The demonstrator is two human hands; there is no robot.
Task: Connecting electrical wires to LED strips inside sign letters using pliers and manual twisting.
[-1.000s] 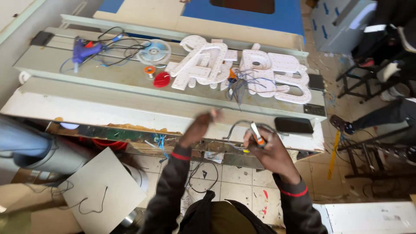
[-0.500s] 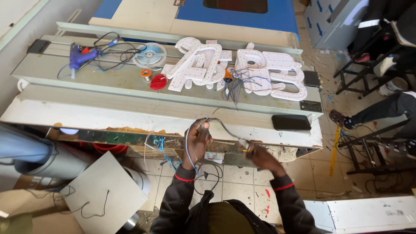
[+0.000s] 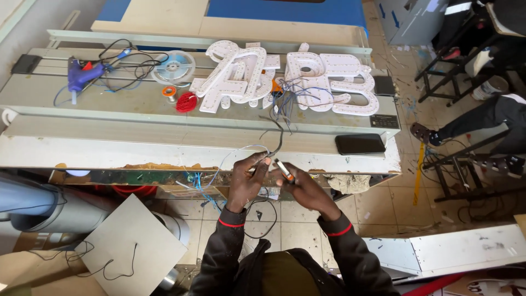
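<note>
At the 6 o'clock edge of my view I see the dark sleeves with red cuffs, and just above them both hands meet in front of the bench [image 3: 164, 151]. My left hand [image 3: 246, 178] is closed on a bundle of thin wires [image 3: 272, 143]; the fingers pinch them near the fingertips, and the wires rise from there toward 12 o'clock, up over the bench edge. My right hand [image 3: 304, 189] is closed around a small tool with an orange and white handle [image 3: 284, 170], which points toward 11 o'clock and almost touches the left fingers; I cannot tell what kind of tool it is. At 8 o'clock from the hands a grey flat board [image 3: 129, 249] lies on the floor with a thin black wire across it. At 2 o'clock from the hands a black phone [image 3: 360, 143] lies flat on the near ledge of the bench. Further, at 12 o'clock, the white sign letters [image 3: 285, 79] with small light dots lie on the bench top, and a knot of blue and dark wires sits between them. At 11 o'clock there is a red wire coil [image 3: 186, 102], then a clear reel of strip [image 3: 173, 67], and at 10 o'clock, far left, a blue glue gun [image 3: 82, 75] with its black cable.
</note>
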